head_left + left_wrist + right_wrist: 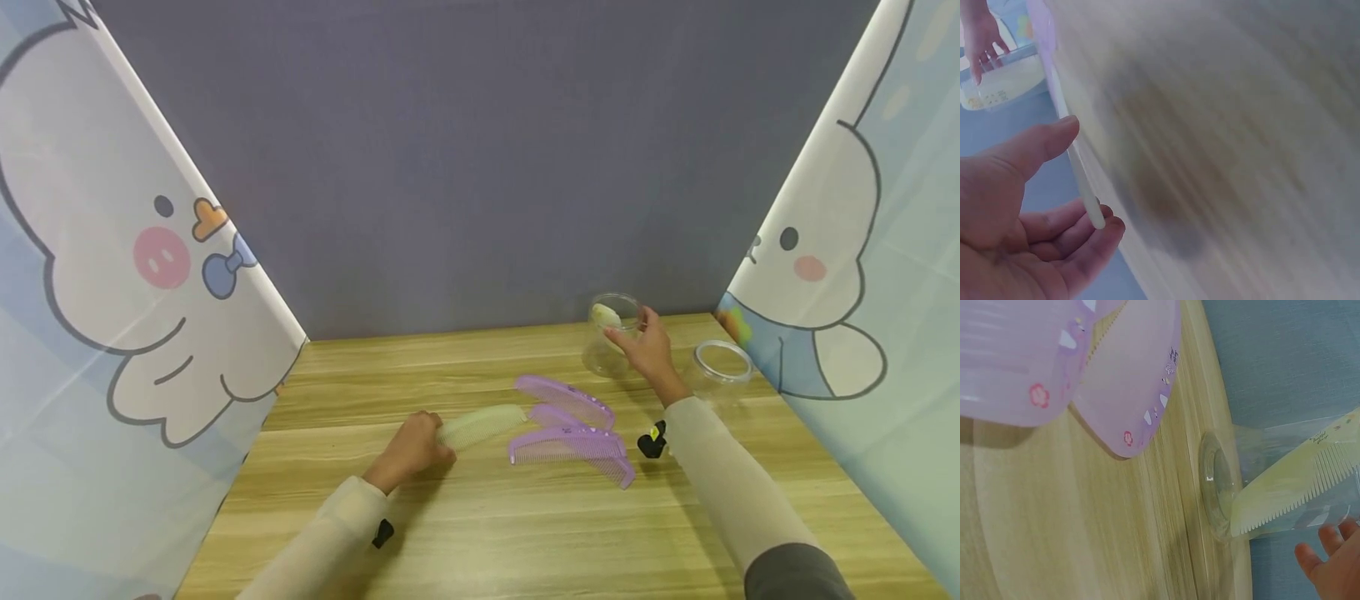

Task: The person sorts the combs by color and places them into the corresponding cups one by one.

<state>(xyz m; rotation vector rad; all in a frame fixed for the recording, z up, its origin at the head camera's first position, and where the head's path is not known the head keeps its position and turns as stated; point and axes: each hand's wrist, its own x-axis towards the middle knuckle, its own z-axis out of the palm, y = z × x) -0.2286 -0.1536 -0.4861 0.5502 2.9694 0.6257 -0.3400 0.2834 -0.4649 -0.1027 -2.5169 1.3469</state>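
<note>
A pale green comb (483,423) lies on the table with my left hand (414,450) at its near end. In the left wrist view my thumb and curled fingers pinch that comb (1085,181), seen edge-on. Another pale green comb (1291,481) leans inside a clear jar (604,358) at the back right, its lower end at the jar's base. My right hand (648,348) is beside the jar's upper side, thumb in front and fingers behind; in the right wrist view its fingers (1329,540) are spread, with no comb in them.
Several purple combs (570,446) lie overlapping in the middle of the table, between my hands. A second clear jar (722,362) stands at the right, close to my right sleeve. A grey panel (480,167) closes off the back, with cartoon-printed side walls.
</note>
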